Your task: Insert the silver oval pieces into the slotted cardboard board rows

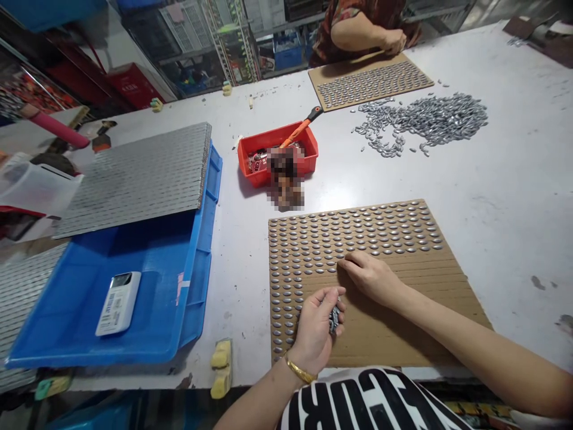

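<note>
A brown cardboard sheet (394,304) lies in front of me, with rows of small grey metal oval pieces (349,224) across its far part and down its left side. Cupped over the left part of the sheet, my left hand (320,319) is closed around a bunch of the same pieces. My right hand (364,272) has its fingertips pinched together at the end of a partly filled row, touching the board. Whether a piece is between those fingertips is hidden.
A red bin (277,155) with an orange-handled tool stands beyond the board. At left, a blue crate (147,352) holds a white power bank (119,303), with filled sheets (143,173) across its back. Loose pieces (430,116) are heaped at far right, near another person's arm (358,33) and board (371,80).
</note>
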{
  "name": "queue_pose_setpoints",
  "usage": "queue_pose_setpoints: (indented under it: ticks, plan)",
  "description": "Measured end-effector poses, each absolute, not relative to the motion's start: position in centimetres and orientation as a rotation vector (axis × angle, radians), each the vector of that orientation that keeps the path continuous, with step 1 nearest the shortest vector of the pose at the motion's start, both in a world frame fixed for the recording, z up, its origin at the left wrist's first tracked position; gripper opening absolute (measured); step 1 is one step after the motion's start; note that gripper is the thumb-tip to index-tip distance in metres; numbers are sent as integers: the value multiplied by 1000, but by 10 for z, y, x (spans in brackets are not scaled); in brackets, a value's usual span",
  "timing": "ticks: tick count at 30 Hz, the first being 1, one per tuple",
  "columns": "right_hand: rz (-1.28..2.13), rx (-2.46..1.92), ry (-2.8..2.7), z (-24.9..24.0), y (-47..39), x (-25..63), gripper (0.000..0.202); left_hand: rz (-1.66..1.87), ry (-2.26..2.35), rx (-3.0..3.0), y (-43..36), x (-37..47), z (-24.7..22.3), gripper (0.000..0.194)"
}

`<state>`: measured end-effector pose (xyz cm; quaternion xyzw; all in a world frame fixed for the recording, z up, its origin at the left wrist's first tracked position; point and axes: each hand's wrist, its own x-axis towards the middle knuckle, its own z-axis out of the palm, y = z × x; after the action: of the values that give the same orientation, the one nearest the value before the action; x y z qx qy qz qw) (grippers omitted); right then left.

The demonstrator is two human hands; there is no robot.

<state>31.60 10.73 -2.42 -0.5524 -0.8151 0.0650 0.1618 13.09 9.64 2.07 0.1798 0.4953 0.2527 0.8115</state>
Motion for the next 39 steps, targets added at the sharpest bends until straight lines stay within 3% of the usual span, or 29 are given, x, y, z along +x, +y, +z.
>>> queue_pose_setpoints:
  ticks: [7,15,18,25,30,39]
  plan:
    - [359,-1557,-2165,-21,104,317,26,600,1037,388,92,128,24,34]
    - [1318,-1386,-1261,6,64,302,20,634,1003,444,87,133,24,23]
    - [1463,-1292,-1070,7,54,292,21,630,979,417,84,138,27,24]
    - [1072,-1361,-1266,9,51,289,13,612,999,368,80,148,25,28]
    - [966,-1501,-1210,0,50,299,13,598,1017,430,78,153,21,32]
    - [757,-1503,-1580,-2,59,319,17,580,1024,442,88,162,22,33]
